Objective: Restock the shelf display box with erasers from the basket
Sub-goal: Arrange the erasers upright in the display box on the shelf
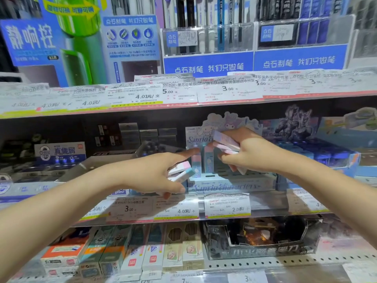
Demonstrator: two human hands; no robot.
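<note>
Both hands are at the middle shelf (183,218), in front of the pastel display box (230,183). The left hand (155,174) has its grip closed around a few pink-and-blue erasers (181,170), index finger extended toward the box. The right hand (246,154) pinches a small stack of pink erasers (225,142) above the box. Two erasers (204,160) stand upright inside the box. Price tags (177,209) line the shelf edge.

In front of me the middle shelf (142,218) carries the pastel display box (230,183) at its front edge, a white open box (98,166) to its left, blue boxes (330,158) to its right.
</note>
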